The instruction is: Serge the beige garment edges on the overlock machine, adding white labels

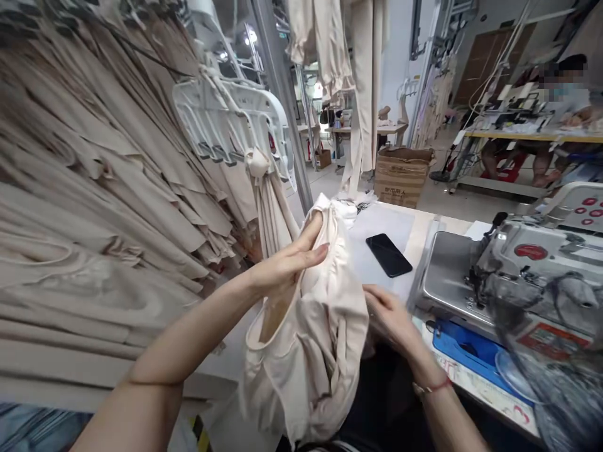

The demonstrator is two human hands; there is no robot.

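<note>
While cream garment [332, 307] hangs between hands, left hand [299, 254] grips gathered edge, thumb outside, fingers partly inside, perhaps so opening hangs wide; right hand [389, 314] half-curled at other flank, blurred, hold can't be told; tabletop [424, 229] alongside bears phone [389, 255], sewing machine [532, 251], seemingly within easy reach; hanging garments [98, 157] crowd left, carton [400, 179] beyond

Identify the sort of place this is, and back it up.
Most likely a garment sewing workshop: a pale metal sewing machine stands on the right, long rows of beige fabric garments hang at left, and a person sits at a yellow-edged worktable.
</note>
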